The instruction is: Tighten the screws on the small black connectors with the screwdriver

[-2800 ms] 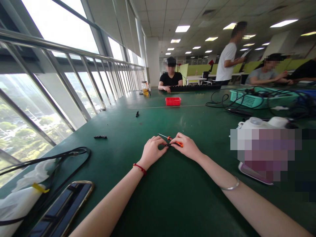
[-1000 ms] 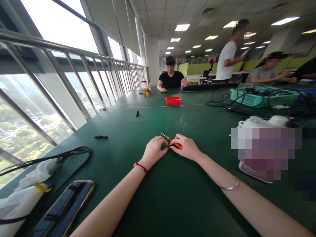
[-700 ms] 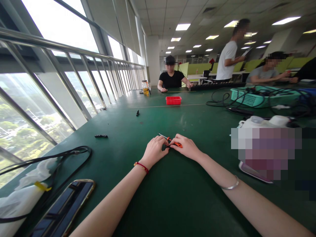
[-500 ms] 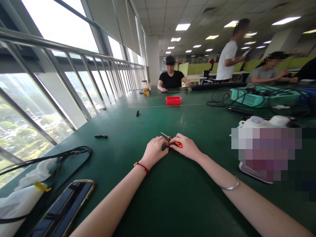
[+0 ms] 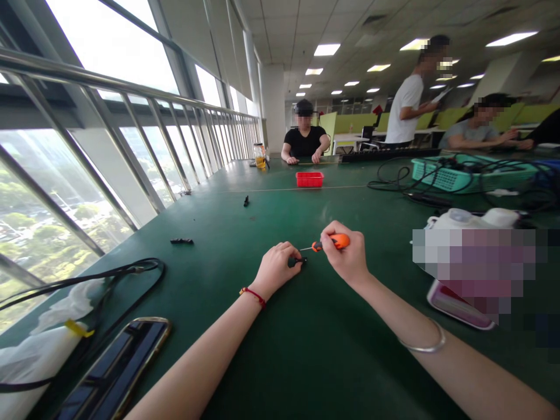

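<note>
Near the middle of the green table, my left hand [image 5: 276,265] is closed on a small black part [image 5: 298,261], which sticks out to the right of the fingertips. My right hand [image 5: 347,252] grips an orange and black screwdriver [image 5: 340,241] by its handle. The thin shaft points left, with its tip just above the black part; whether they touch cannot be made out. Two other small black pieces lie apart on the table, one at the left [image 5: 181,241] and one farther back [image 5: 246,200].
A red tray [image 5: 310,179] stands farther back. On the right are a teal basket [image 5: 468,175] with cables and a whitish container [image 5: 459,219]. A phone [image 5: 120,364] and black cables lie at the left. A person [image 5: 305,140] sits at the far end.
My right hand has moved right, away from my left fingertips, and has turned the screwdriver so its shaft points left toward the black part. The part shows more now.
</note>
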A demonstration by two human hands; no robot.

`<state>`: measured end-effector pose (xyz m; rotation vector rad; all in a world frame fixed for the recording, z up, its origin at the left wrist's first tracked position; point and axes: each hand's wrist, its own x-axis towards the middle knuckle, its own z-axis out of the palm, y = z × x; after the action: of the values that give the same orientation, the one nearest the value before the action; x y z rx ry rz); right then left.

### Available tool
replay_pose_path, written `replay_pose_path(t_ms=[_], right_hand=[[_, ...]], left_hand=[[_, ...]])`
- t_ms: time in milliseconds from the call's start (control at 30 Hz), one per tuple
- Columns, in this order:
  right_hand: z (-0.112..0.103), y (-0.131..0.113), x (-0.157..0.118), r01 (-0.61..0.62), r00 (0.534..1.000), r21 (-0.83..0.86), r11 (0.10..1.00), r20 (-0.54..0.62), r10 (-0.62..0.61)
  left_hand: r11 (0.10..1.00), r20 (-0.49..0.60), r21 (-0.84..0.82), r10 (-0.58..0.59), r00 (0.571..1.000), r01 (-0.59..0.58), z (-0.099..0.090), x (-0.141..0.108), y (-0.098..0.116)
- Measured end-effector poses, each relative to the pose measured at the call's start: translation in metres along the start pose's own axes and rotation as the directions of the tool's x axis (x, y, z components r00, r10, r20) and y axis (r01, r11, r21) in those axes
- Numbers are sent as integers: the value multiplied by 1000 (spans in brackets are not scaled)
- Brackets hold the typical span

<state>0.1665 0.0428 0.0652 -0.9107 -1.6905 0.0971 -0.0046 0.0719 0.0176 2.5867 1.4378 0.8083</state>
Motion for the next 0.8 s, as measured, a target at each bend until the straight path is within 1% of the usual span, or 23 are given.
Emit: replay_pose_path(t_ms=[133,300,400,500,700,800], right_hand=[[3,-6,-2,14,1000,19,1000,-9,-14],[7,-6,-5,33,997,-42,999,71,-30],[10,-3,-7,41,995,-76,996,89,-34],[11,-1,-8,44,995,-80,996,89,-37],[11,-4,-6,97,994,-54,994,51,-94],[10,-3,-5,101,994,-37,994,44,-100]], left_hand=[[1000,-6,-2,4,1000,-4,1,0,-1],[1000,-8,14,23,1000,-23,0,-1,0],[1000,-10,8,25,1000,-25,0,-1,0],[1000,-11,1,25,1000,-25,0,-1,0],[1000,-12,4,25,1000,-25,1,-1,-1],[1000,-15,3,23,1000,-23,1,-1,-1]])
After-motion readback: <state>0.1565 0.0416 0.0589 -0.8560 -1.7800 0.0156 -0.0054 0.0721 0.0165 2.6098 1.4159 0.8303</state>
